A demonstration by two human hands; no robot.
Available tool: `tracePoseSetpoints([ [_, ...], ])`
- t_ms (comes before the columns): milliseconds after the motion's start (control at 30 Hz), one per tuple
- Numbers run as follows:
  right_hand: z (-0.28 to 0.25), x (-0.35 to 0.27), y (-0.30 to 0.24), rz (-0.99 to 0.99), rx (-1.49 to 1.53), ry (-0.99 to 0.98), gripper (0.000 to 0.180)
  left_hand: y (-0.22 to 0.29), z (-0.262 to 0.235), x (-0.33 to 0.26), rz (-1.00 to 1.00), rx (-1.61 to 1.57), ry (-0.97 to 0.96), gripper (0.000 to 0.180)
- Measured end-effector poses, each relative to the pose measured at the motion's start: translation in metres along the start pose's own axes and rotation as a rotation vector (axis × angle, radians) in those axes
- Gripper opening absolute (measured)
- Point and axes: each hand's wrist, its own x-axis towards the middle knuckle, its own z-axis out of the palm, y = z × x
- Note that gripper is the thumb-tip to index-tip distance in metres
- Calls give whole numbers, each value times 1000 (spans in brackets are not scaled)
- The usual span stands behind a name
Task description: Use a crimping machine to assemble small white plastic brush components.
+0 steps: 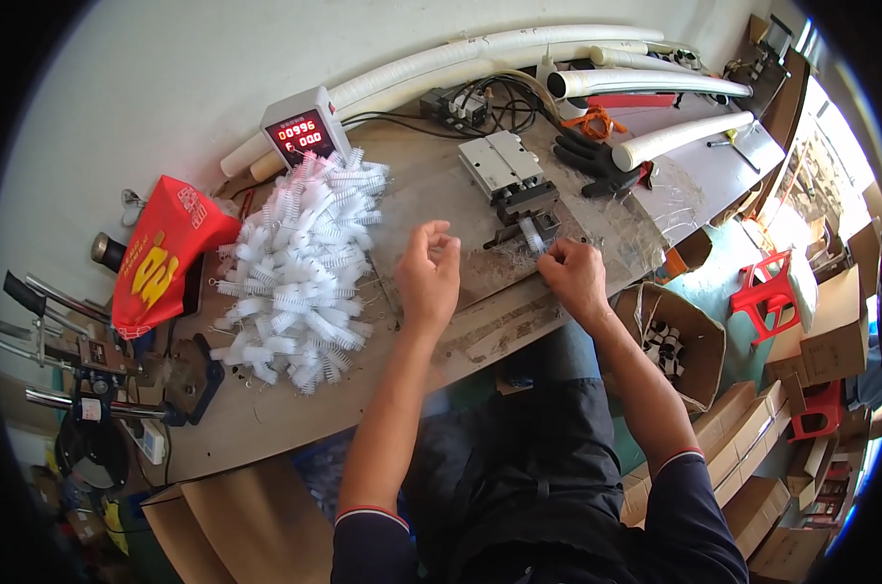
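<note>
A small white-bristled brush sits at the jaws of a small bench machine with a pale metal body and dark clamp. My right hand is closed in a pinch at the near end of this brush. To the left, my left hand is raised over the bench with thumb and fingers apart and nothing visible in it. Beside it lies a big heap of similar white brushes with wire ends. Loose bristle bits litter the metal plate under the machine.
A counter box with a red display stands behind the heap. A red bag is at the left. White tubes, a black glove and cables lie at the back. An open carton and red stool are at right.
</note>
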Motion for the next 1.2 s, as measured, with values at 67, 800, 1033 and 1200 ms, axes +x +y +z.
tracePoseSetpoints([
  [67, 2, -3, 0, -14, -3, 16, 20, 0, 0, 0, 15, 29, 1, 24],
  [800, 13, -7, -1, -79, 45, 153, 22, 6, 1, -4, 298, 242, 118, 27],
  [1033, 16, -11, -1, -129, -10, 206, 23, 12, 12, -8, 447, 339, 29, 28],
  [1200, 18, -12, 0, -144, -16, 223, 23, 16, 25, -7, 451, 468, -61, 26],
])
